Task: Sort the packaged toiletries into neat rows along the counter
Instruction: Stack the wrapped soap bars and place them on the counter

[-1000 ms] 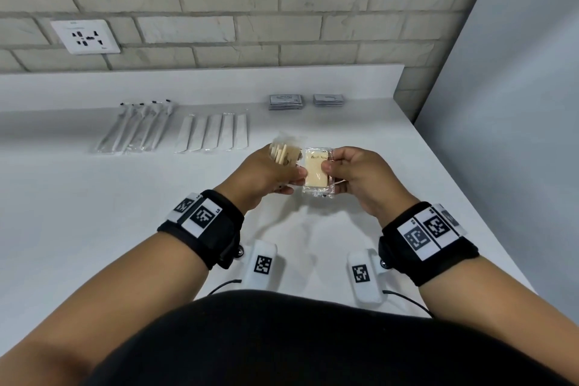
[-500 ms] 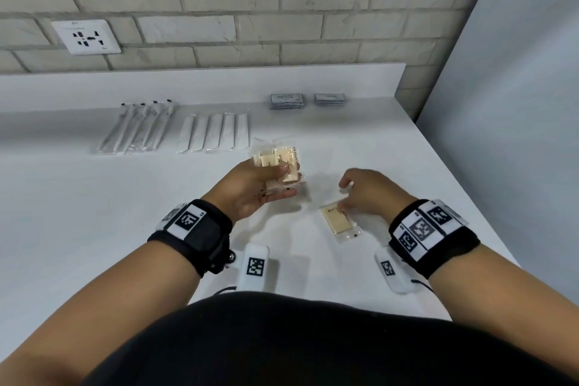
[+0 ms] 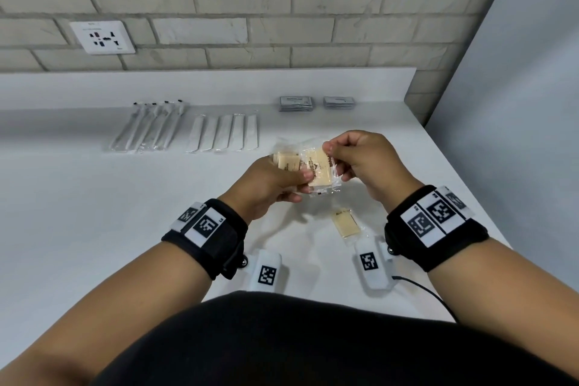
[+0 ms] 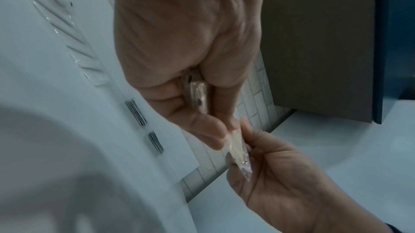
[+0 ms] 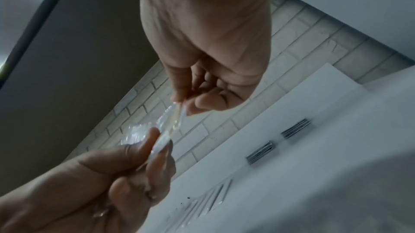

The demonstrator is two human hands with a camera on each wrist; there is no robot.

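My left hand [image 3: 282,180] grips a small stack of clear-wrapped cream soap packets [image 3: 286,161] above the white counter [image 3: 78,204]. My right hand [image 3: 341,157] pinches the top corner of the front soap packet [image 3: 319,171], which is still touching the left thumb. In the left wrist view the stack [image 4: 198,97] sits edge-on between thumb and fingers, and the front packet [image 4: 237,150] hangs between both hands. The right wrist view shows the right hand's fingertips [image 5: 179,100] holding the wrapper [image 5: 172,121]. One soap packet [image 3: 346,224] lies alone on the counter near the right wrist.
At the back of the counter lie a row of wrapped toothbrushes [image 3: 150,128], a row of flat white packets [image 3: 224,133], and two low stacks of grey sachets [image 3: 296,103] [image 3: 339,102]. A wall socket [image 3: 101,37] sits on the brick wall. The counter's right edge runs close to the right arm.
My right hand left one soap packet on the counter and rose back to the stack, where it now pinches the front packet. The left hand stayed raised with the stack.
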